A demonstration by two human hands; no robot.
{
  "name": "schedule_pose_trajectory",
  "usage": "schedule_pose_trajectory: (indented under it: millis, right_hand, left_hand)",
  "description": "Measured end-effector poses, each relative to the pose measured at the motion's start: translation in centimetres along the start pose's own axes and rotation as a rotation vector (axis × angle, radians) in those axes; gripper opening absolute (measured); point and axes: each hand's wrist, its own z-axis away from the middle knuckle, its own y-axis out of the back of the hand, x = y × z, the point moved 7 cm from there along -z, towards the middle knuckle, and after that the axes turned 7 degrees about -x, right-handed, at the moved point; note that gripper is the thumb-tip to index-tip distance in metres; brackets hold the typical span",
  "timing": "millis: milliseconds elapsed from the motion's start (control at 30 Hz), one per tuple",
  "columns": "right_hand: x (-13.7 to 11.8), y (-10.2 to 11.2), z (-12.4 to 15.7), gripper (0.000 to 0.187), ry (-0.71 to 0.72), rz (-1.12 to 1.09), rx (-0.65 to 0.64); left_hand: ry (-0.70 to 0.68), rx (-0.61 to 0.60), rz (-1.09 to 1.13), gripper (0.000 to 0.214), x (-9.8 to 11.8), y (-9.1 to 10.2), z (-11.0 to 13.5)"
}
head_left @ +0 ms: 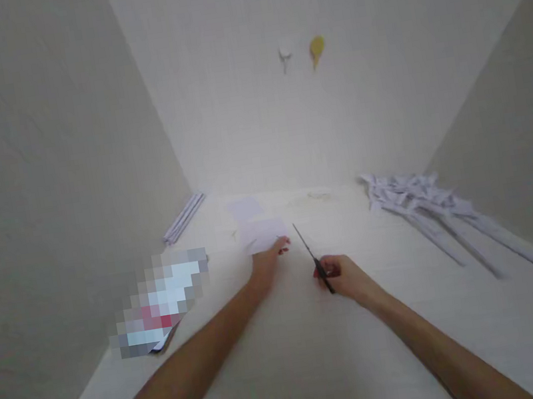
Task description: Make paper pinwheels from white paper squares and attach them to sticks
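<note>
My left hand (pixel 272 257) reaches forward over the white surface, its fingers curled at the lower right edge of a white sheet of paper (pixel 264 232). The finger ends are small and blurred. In my right hand (pixel 342 274) are black-handled scissors (pixel 318 268), seen nearly edge-on. Their thin blades look closed and point up and to the left, a short way right of the sheet and apart from it. A second piece of paper (pixel 244 209) lies flat just behind the first.
A bundle of folded paper strips (pixel 185 218) lies at the left wall. Several long rolled paper sticks with fringed ends (pixel 410 197) spread at the right. A phone with a pixelated screen (pixel 166 303) lies left of my forearm. Two hooks, one yellow (pixel 317 46), are on the back wall.
</note>
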Motion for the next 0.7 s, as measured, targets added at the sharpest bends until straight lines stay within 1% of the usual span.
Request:
schedule_pose_trajectory:
  millis: [300, 500, 567, 700]
  right_hand:
    - [0.7, 0.1, 0.2, 0.010, 0.011, -0.005, -0.027]
    - [0.2, 0.3, 0.6, 0.009, -0.024, -0.014, -0.055]
    - [-0.1, 0.2, 0.8, 0.014, -0.042, -0.012, -0.094]
    - [-0.2, -0.5, 1.2, 0.029, -0.069, -0.024, -0.229]
  left_hand:
    - [-0.034, -0.019, 0.023, 0.014, -0.1, -0.1, -0.6]
    - [-0.053, -0.017, 0.032, 0.015, 0.1, -0.1, -0.6]
    - [-0.056, -0.014, 0.029, 0.015, 0.2, -0.1, -0.6]
    - [-0.060, -0.008, 0.021, 0.016, 0.4, -0.1, -0.5]
